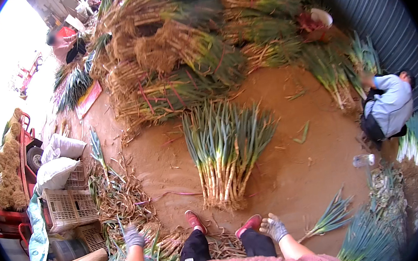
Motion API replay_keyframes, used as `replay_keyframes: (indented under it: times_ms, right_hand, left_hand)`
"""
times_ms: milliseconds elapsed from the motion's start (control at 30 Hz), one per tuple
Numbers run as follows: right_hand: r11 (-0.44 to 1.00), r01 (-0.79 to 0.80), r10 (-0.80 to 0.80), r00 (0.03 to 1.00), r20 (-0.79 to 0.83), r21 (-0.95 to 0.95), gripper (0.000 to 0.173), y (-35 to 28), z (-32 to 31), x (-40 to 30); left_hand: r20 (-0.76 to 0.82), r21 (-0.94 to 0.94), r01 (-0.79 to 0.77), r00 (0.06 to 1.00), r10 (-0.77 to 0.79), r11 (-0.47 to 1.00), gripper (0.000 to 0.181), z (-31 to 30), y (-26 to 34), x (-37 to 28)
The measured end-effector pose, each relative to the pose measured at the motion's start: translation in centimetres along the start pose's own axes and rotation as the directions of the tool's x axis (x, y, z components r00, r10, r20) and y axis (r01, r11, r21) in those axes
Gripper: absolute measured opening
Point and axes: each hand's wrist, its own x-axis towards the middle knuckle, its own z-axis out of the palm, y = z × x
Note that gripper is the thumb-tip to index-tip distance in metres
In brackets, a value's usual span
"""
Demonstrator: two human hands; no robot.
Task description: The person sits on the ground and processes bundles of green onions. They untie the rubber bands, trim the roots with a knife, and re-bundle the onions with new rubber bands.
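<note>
Before my feet, a large bunch of green onions lies on the dirt floor, roots towards me and green tops pointing away. Pink twine runs out from the left of its lower stalks. Both my hands wear grey gloves. Over the stalks and leaves at lower left is my left hand; whether it touches or holds a stalk, I cannot tell. Beside my right shoe, my right hand is held with its fingers apart and nothing in it. A smaller bunch of onions lies to the right of it.
Big piles of tied onions fill the far side. Dry leaf scraps, plastic crates and white sacks lie at left. A person in light blue sits at right, near a clear plastic container. Another person sits far left.
</note>
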Motion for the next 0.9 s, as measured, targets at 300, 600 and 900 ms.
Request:
replay_keyframes:
  times_ms: [300, 600, 900]
  right_hand:
    - [0.856, 0.107, -0.269, 0.928, -0.257, -0.506, 0.046, -15.5, 0.0, -14.4]
    - [0.900, 0.079, -0.271, 0.871, -0.409, -0.428, 0.013, -12.2, -10.1, -29.7]
    - [0.821, -0.302, -0.038, 0.818, -0.573, -0.485, 0.025, -13.7, -15.7, -29.0]
  left_hand:
    - [0.386, -0.269, 0.081, 0.922, 0.030, 0.960, 0.067, -15.3, 3.1, -7.7]
    - [0.370, -0.660, -0.347, 0.622, 0.690, 0.666, 0.048, -17.7, 16.9, -5.5]
    - [0.532, -0.320, -0.157, 0.786, 0.314, 0.934, 0.046, -16.4, 11.9, -3.1]
